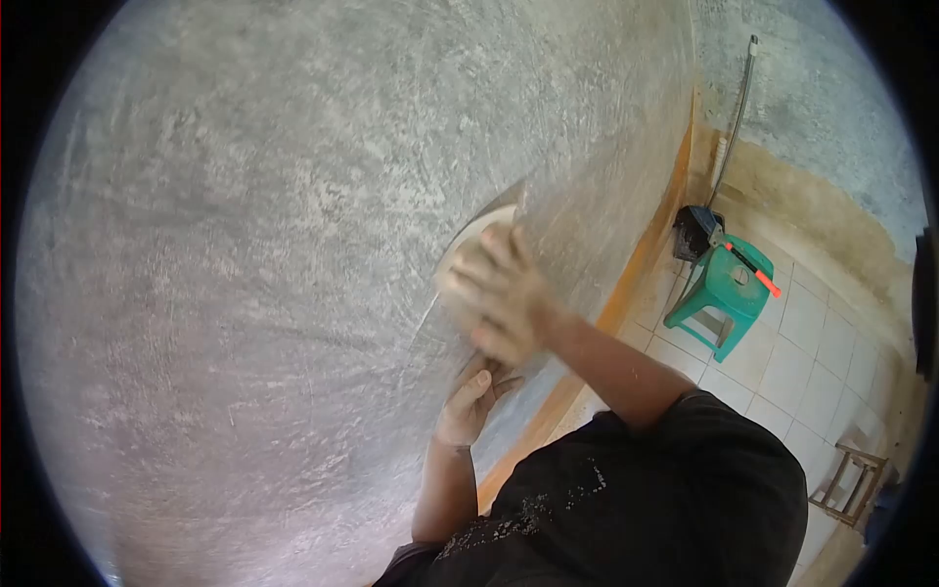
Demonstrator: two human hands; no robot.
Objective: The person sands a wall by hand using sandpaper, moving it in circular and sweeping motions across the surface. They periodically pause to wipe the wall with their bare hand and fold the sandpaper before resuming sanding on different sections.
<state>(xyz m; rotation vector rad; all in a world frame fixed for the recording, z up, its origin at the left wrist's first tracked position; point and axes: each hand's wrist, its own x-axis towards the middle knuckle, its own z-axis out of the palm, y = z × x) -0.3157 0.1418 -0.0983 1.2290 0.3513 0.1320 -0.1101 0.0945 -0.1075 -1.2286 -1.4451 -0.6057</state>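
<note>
A grey, mottled wall (245, 245) fills the left and centre of the view. Against it is a pale, rounded flat object (489, 217), smeared by motion. My right hand (501, 293) lies over this object with its blurred fingers spread across its surface; whether they grip it is not clear. Just below, my left hand (471, 403) is raised near the object's lower end, thumb up and fingers partly hidden and apart. Nothing shows in it.
A green plastic stool (736, 289) with an orange-and-black handled tool (763, 278) on it stands on the white tiled floor (782, 342). Behind it are a dark dustpan (694, 230) and a long thin rod (740, 108). A small wooden frame (849, 481) is at lower right.
</note>
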